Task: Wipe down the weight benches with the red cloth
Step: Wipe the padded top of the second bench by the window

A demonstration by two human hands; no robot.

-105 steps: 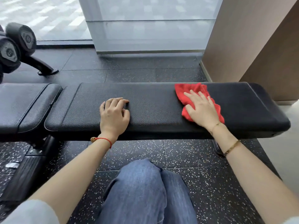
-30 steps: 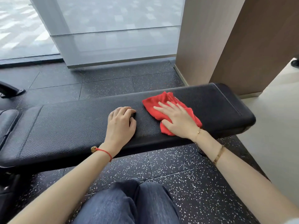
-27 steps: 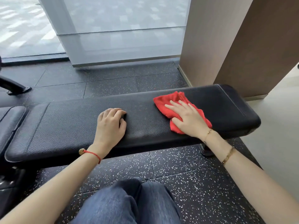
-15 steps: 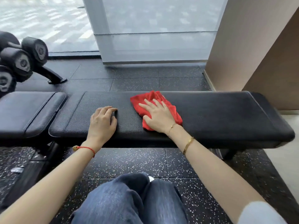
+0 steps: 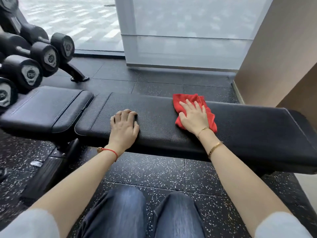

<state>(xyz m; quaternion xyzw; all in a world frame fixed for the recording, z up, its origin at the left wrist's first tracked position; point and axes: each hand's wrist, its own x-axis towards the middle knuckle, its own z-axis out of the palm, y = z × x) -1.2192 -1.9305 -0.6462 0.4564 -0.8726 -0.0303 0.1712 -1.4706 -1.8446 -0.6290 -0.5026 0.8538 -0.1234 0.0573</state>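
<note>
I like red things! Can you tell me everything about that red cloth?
The red cloth is bright red, soft and crumpled into loose folds. It lies flat on the long black bench pad, toward its right half. The right hand rests on top with fingers spread, pressing it down. Its edges stick out around the hand.

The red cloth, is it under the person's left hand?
No, the red cloth lies under the right hand; the left hand rests bare on the bench pad.
</note>
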